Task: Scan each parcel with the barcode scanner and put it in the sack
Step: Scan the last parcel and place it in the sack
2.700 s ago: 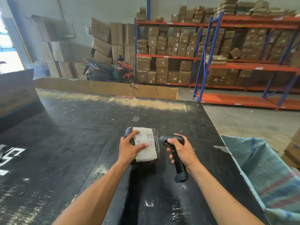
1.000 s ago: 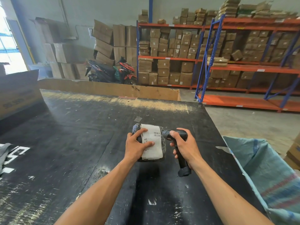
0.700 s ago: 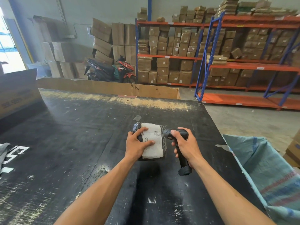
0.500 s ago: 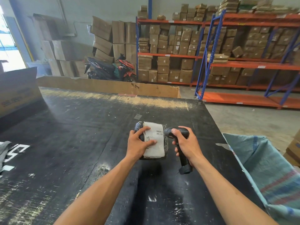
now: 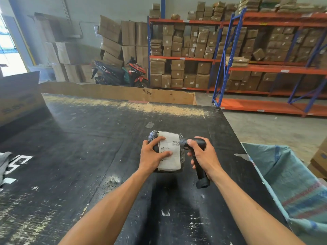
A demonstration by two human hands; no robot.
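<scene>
While gripped: parcel in left hand, scanner in right hand, sack alongside.

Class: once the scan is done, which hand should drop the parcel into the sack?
Probably left: the left hand already grips the parcel; the right hand holds the scanner.

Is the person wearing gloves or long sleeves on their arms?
No. Both the left hand and the right hand are bare, with no gloves, rings or watch showing. The forearms are bare too; no sleeve reaches into view.
</scene>
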